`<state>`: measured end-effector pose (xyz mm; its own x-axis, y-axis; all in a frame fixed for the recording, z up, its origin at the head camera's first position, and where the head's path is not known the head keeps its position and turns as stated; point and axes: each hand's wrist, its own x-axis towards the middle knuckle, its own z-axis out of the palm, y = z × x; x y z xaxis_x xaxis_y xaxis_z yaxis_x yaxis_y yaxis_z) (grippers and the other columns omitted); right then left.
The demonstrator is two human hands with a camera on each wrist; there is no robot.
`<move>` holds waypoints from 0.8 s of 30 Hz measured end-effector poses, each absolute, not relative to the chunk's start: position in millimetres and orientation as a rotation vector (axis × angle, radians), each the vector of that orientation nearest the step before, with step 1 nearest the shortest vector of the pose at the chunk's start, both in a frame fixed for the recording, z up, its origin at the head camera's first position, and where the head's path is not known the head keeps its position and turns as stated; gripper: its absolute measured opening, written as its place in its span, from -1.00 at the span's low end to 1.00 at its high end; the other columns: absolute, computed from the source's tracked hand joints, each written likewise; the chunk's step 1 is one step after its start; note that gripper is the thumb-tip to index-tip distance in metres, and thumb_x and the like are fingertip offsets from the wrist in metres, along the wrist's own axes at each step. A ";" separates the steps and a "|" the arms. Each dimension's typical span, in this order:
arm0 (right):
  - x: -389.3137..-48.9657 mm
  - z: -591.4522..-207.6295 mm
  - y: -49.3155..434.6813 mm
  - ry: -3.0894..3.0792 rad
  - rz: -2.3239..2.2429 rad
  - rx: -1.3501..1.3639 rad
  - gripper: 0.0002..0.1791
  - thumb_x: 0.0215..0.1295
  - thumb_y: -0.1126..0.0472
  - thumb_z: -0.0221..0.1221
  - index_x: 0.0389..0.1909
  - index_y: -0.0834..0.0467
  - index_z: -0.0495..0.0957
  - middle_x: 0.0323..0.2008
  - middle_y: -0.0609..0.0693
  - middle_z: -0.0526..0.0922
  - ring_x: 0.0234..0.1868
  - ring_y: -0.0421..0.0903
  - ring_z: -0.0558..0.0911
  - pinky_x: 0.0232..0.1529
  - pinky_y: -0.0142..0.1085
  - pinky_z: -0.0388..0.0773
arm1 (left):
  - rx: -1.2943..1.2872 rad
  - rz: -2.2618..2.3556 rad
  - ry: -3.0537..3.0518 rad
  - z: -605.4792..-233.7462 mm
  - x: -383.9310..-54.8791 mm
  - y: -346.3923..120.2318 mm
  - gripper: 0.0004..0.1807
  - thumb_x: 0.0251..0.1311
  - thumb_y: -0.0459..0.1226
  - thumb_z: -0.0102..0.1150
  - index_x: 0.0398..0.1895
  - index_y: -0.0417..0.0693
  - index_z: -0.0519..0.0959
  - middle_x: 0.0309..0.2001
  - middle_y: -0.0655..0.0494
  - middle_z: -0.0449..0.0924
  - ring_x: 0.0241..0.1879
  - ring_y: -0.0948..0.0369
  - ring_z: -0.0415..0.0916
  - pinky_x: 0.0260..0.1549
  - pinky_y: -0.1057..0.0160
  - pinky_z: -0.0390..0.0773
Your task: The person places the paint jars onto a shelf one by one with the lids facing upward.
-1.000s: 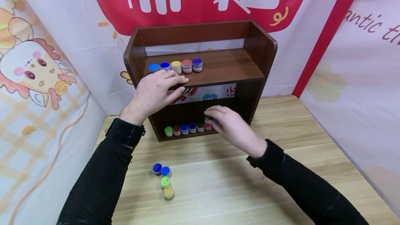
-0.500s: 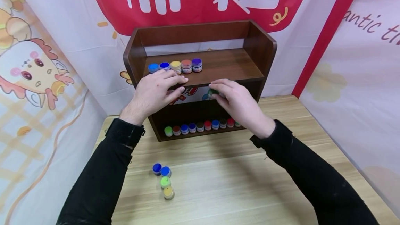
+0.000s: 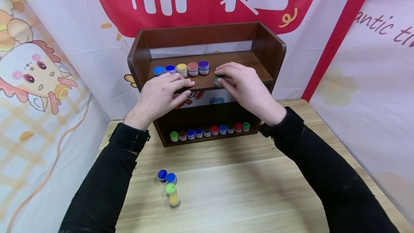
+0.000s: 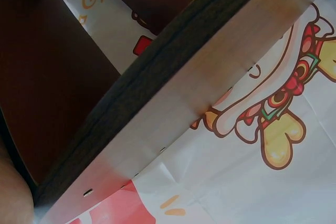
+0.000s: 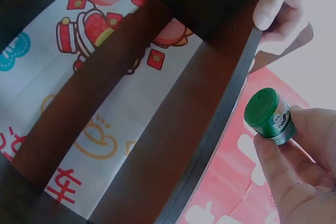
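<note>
In the head view, my right hand [image 3: 242, 85] pinches a small paint jar with a green lid [image 3: 218, 80] at the upper shelf's front edge, right of the purple-lidded jar [image 3: 203, 68] with a gap between. The right wrist view shows this green jar [image 5: 262, 113] tilted between thumb and fingers. My left hand [image 3: 160, 96] holds the front edge of the wooden shelf [image 3: 239, 71], fingers over the board and thumb below. Several lidded paint jars stand in a row behind that hand. The left wrist view shows mostly the shelf's side panel [image 4: 157, 98].
On the lower shelf stands a row of several paint jars, from a light green one [image 3: 174, 136] to a dark green one [image 3: 246, 126]. Several more, including a yellow-lidded jar [image 3: 175, 200], stand on the wood-grain table [image 3: 233, 197]. A printed cloth [image 3: 106, 56] hangs behind.
My right hand has lifted the green-lidded paint jar from in front of the lower shelf to the upper shelf's front edge. The left hand stays in place.
</note>
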<state>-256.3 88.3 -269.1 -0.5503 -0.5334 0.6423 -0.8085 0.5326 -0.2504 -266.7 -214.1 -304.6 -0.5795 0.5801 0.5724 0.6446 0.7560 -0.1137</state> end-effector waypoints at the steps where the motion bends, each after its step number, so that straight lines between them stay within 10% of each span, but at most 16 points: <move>1: -258.3 -267.3 87.9 -2.278 0.743 1.082 -0.66 0.37 0.23 0.32 0.15 0.15 0.68 0.10 -0.01 0.67 0.07 -0.19 0.62 0.15 -0.29 0.61 | -0.915 -0.142 -2.352 -304.5 -266.6 -214.1 -0.52 0.46 0.18 0.04 0.25 0.25 0.67 0.00 0.20 0.67 -0.02 0.17 0.57 -0.13 0.13 0.69; 24: -317.4 -264.9 73.1 -2.497 0.741 0.860 -0.68 0.47 0.15 0.23 0.16 0.12 0.64 0.11 0.01 0.64 0.07 -0.12 0.56 0.21 -0.25 0.55 | -0.913 -0.158 -2.349 -302.1 -263.4 -213.0 -0.59 0.38 0.03 0.26 0.24 0.25 0.68 -0.03 0.21 0.67 -0.07 0.18 0.57 -0.18 0.15 0.68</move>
<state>-317.4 73.1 -264.9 -0.7329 -0.4435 0.5160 -0.6532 0.6708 -0.3512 -263.4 -213.0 -302.1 -0.5784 0.5744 0.5792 0.6470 0.7555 -0.1032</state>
